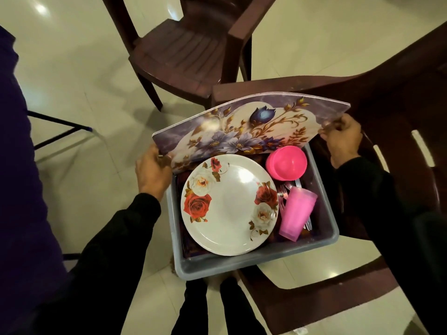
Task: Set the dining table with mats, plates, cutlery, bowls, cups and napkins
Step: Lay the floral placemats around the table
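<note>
A grey plastic tub (324,228) rests on the seat of a dark brown plastic chair (377,97), seen from above. Both hands hold a stack of floral place mats (244,128) standing on edge along the far side of the tub, their printed face turned toward the camera. The left hand (153,169) has its grip closed on the stack's lower left corner, thumb on the near face and fingers curled behind. The right hand (342,139) pinches the upper right corner, its fingertips curled over the edge.

Inside the tub, a white plate (229,206) with red and cream roses lies flat on the left, seemingly the top of a stack. Pink bowls (287,163), nested, sit in the far right corner just below the mats. A pink tumbler (296,212) lies tilted at the right, touching the plate's rim, with cutlery (284,187) partly hidden beneath it. A dark patterned layer lies under the plate; what it is cannot be told.

A second brown chair (183,52) stands on the pale tiled floor (72,76) farther away.
</note>
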